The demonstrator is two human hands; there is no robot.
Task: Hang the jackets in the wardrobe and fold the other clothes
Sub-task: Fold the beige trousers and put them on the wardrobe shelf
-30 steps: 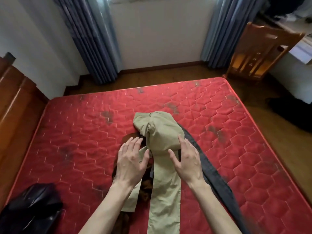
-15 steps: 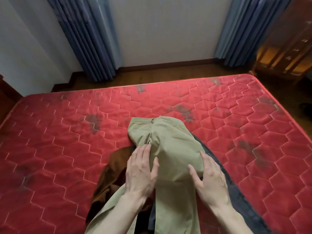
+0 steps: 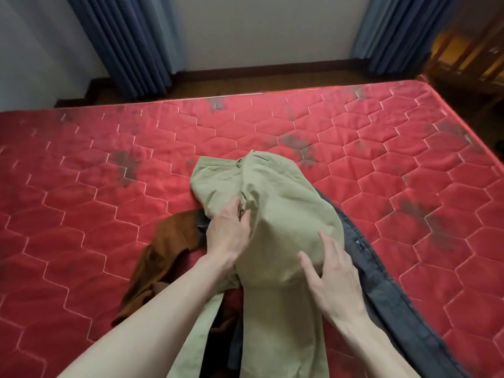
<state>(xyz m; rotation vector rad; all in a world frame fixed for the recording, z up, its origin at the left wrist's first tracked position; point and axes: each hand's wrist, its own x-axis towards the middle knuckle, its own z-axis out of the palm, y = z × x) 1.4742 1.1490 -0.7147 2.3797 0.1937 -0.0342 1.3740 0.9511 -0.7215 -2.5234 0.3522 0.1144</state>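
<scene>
My left hand [image 3: 227, 232] gripping a fold of the khaki trousers [image 3: 275, 214], it seems, right hand [image 3: 334, 279] flat on them, fingers spread, red mattress [image 3: 109, 214] beneath

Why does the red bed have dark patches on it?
The red mattress has grey smudges scattered over it, like stains or worn fabric. It is bare, with no sheet, and the clothes lie straight on it.

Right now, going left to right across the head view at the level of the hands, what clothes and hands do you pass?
Brown garment → left hand → khaki trousers → right hand → dark grey garment, all on the red mattress.
</scene>
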